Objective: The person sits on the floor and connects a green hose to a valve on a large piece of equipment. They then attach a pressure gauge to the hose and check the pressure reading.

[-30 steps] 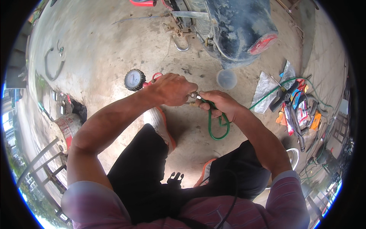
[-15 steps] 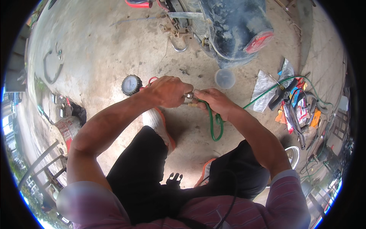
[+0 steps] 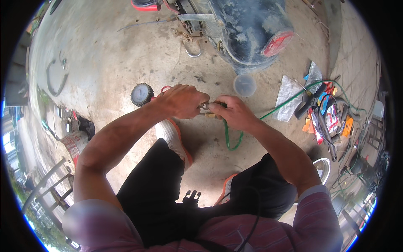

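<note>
My left hand point(image 3: 184, 102) is closed around a tire inflator gauge, most of its body hidden by the fingers. Its round dial point(image 3: 142, 94) with a black ribbed rim sticks out to the left, beside a bit of red handle. Right across from it, my right hand point(image 3: 234, 111) pinches a silver hose coupling point(image 3: 205, 106) between thumb and fingers, where the two hands meet. Just below it shows a brass-coloured fitting point(image 3: 210, 115). From under the right hand a green air hose point(image 3: 227, 136) hangs in a loop, then runs off to the right.
A dusty motorcycle rear point(image 3: 252, 33) with a red light stands ahead. Near it lie a clear plastic tub point(image 3: 244, 85) and a U-shaped metal piece point(image 3: 192, 51). Packaging and rubber strips point(image 3: 327, 115) are heaped at right; a drum-like container point(image 3: 73, 145) is at left.
My right fingers have shifted their grip, curling more over the coupling, and the hanging hose loop has changed shape. My left hand keeps its grip. The whole view has shifted slightly.
</note>
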A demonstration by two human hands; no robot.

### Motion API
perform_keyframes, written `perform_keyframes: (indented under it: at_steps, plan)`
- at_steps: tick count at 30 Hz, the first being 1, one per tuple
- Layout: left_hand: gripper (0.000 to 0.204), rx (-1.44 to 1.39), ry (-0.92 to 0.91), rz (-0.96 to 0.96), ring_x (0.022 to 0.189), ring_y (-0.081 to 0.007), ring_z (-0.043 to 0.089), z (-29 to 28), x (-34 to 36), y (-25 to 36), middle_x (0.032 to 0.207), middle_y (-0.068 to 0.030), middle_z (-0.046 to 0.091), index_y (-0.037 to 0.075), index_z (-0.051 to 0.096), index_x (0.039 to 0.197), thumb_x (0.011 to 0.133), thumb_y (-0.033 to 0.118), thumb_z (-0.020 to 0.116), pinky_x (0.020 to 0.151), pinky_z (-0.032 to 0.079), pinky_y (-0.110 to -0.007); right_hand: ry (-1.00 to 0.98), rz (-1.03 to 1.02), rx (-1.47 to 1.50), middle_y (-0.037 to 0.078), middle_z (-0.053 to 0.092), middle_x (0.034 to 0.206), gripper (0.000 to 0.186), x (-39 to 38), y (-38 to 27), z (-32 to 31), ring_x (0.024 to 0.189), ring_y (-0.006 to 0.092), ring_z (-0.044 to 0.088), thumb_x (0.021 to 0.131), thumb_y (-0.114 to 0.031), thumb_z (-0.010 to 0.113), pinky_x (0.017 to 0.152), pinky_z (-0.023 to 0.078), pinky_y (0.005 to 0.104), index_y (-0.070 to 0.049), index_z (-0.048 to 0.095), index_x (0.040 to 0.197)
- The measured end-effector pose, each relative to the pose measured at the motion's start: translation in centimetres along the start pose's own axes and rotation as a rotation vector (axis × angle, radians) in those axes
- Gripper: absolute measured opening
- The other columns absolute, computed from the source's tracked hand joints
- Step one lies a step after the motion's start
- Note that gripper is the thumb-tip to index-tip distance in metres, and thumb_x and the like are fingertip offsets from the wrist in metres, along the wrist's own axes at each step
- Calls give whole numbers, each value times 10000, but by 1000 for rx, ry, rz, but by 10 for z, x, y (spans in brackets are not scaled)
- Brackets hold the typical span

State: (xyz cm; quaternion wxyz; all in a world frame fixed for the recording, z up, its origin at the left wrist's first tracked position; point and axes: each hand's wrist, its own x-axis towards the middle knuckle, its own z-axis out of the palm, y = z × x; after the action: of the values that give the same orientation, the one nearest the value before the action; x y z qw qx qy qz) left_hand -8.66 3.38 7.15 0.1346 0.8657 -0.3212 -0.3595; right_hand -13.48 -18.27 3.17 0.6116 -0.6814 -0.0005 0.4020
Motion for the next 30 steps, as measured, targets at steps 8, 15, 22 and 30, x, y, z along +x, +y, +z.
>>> perform_keyframes:
  at_steps: [8, 15, 22, 30]
  plan:
    - [181, -25, -18, -23, 907, -405, 709, -2, 1, -4, 873, -199, 719, 79, 690, 1003, 848, 131, 612, 843, 539, -519, -50, 126, 140, 6, 626, 783, 390, 1, -10, -4, 634, 98, 522, 1014, -400, 630, 565, 416, 294, -25, 680, 917]
    - [185, -43, -107, -90, 932, -402, 707, -13, -1, 6, 885, -200, 720, 77, 686, 1012, 850, 134, 615, 854, 531, -520, 85, -335, -368, 30, 658, 794, 317, -1, -4, -2, 679, 116, 592, 1000, -310, 659, 606, 459, 316, 0, 693, 942]
    - [110, 48, 153, 53, 798, -398, 694, -1, -2, 3, 798, -179, 692, 47, 657, 941, 852, 88, 608, 750, 530, -512, -124, 342, 635, 3, 597, 746, 373, -4, 0, -5, 586, 126, 523, 1039, -354, 582, 550, 381, 281, -8, 682, 937]
    - [106, 16, 105, 36, 759, -416, 679, -4, 0, -1, 737, -204, 667, 36, 663, 912, 839, 61, 591, 726, 519, -525, 36, -174, -190, 28, 624, 754, 411, -2, -11, -3, 658, 130, 529, 1031, -374, 593, 620, 445, 349, 6, 670, 893]
